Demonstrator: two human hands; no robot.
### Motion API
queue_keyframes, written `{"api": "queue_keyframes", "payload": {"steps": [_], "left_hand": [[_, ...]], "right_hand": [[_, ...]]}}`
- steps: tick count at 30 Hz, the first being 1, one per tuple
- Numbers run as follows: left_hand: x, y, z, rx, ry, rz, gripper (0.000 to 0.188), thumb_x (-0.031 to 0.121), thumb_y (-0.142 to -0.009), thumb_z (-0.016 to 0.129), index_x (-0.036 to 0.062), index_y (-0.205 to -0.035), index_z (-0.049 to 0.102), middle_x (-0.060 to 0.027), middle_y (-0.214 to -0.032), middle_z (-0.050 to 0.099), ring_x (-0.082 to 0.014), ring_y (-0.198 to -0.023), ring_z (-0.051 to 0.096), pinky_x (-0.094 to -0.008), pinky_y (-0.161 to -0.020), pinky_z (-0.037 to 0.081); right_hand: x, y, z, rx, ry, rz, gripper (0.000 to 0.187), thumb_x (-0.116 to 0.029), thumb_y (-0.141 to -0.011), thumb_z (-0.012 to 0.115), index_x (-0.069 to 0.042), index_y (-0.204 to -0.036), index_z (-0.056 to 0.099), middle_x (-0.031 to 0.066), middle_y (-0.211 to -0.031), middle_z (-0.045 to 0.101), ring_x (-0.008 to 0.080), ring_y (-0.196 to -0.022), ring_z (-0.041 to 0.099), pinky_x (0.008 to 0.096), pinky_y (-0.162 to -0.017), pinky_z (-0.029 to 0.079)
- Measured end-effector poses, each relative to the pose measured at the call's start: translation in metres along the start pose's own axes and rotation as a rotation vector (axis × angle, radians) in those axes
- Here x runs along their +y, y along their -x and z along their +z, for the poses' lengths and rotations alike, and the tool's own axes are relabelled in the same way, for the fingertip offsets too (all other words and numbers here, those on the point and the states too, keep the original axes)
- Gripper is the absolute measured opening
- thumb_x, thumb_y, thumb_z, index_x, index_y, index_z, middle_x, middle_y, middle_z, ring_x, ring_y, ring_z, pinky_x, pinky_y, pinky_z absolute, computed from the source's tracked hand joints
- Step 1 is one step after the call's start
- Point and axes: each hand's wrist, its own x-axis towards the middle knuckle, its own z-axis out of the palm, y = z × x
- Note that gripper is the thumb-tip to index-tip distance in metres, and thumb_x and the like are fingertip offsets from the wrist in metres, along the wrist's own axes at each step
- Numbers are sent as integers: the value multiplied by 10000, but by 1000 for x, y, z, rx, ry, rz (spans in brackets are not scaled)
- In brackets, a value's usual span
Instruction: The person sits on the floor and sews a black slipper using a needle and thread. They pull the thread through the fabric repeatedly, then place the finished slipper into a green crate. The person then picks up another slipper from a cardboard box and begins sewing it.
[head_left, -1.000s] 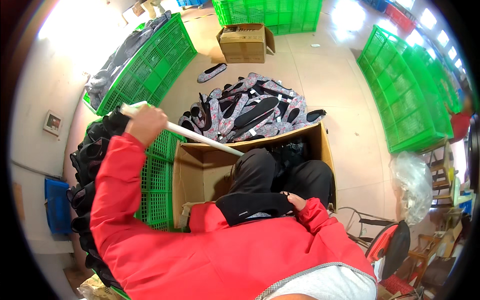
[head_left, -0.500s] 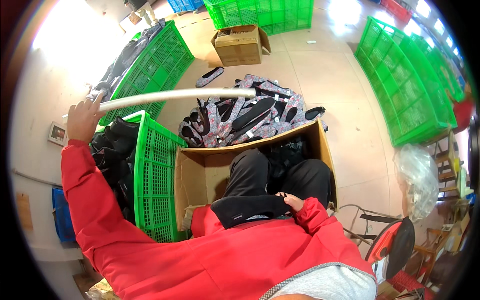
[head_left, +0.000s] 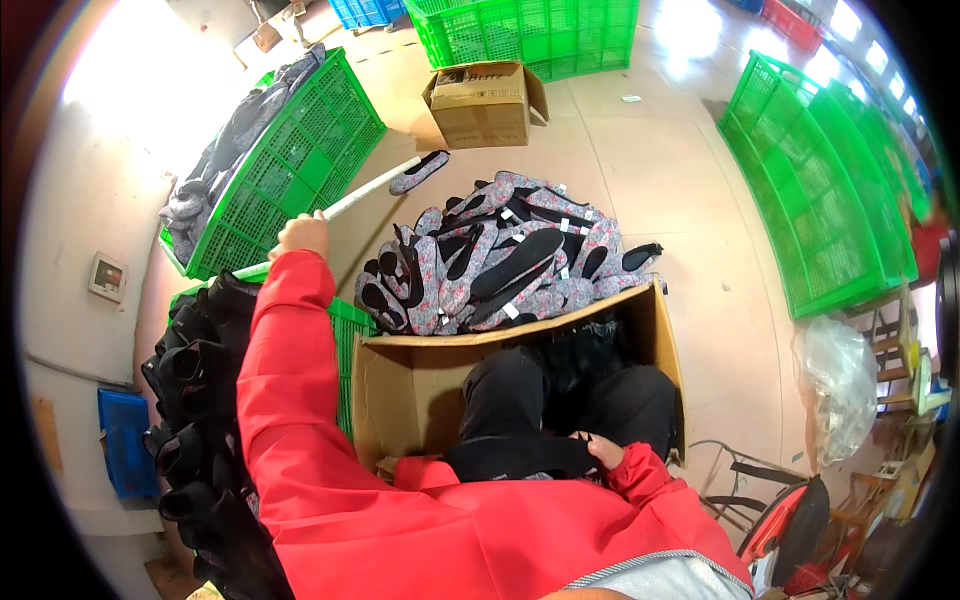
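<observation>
My left hand [head_left: 303, 237] grips a long white stick [head_left: 375, 187], its far tip reaching up beside a lone grey slipper [head_left: 419, 173] on the floor. Low in the picture, over my lap, my right hand [head_left: 603, 450] is closed on a black slipper [head_left: 520, 459], partly hidden by my red jacket. A heap of grey flowered slippers with black soles [head_left: 515, 262] lies just past the cardboard box [head_left: 398, 395] my legs are in. Some dark plastic [head_left: 575, 355] shows inside that box.
On my left, black slippers [head_left: 200, 400] fill a green crate [head_left: 345, 322]. Another green crate [head_left: 290, 170] with grey goods stands behind it. Farther off are a closed carton [head_left: 482, 108] and green crates [head_left: 820, 190] on the right. Clear plastic [head_left: 840, 390] hangs near chairs.
My left hand has swung rightward and inward with the stick, which now points up and away instead of across the heap. My right hand and the black slipper have dropped slightly lower.
</observation>
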Motion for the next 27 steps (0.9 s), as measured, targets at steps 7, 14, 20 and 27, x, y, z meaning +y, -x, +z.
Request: {"api": "queue_keyframes", "payload": {"steps": [7,14,20,27], "left_hand": [[92,-66,57,-48,200,-140,308,295,-1018,422,110,-1062,665,-77,-981,669,-287,-896,670,-441,-710,563],[126,-103,116,-68,293,-206,294,252,-981,471,75,-1002,705,-97,-989,682,-319,-922,664,-486,-711,543],[100,-99,87,-228,75,108,119,162,-779,662,134,-841,760,-62,-850,735,-250,-790,725,-410,-634,582],[-16,-72,5,-294,-96,262,192,158,-841,621,142,-987,746,-69,-847,727,-258,-836,717,-387,-699,572]], "right_hand": [[7,-6,-12,69,-70,15,740,-680,-797,639,-25,-1135,571,-27,-947,604,52,-797,523,218,-688,426],[14,-10,-26,129,-93,74,772,-680,-767,679,-20,-1150,564,-1,-1045,606,83,-936,549,247,-845,445],[13,-17,-25,71,-206,85,719,-647,-779,688,-38,-1136,551,-2,-1037,600,84,-921,547,250,-847,441],[-19,-26,-3,41,-236,89,682,-614,-789,698,-47,-1136,548,10,-1076,600,102,-951,559,255,-860,439]]}}
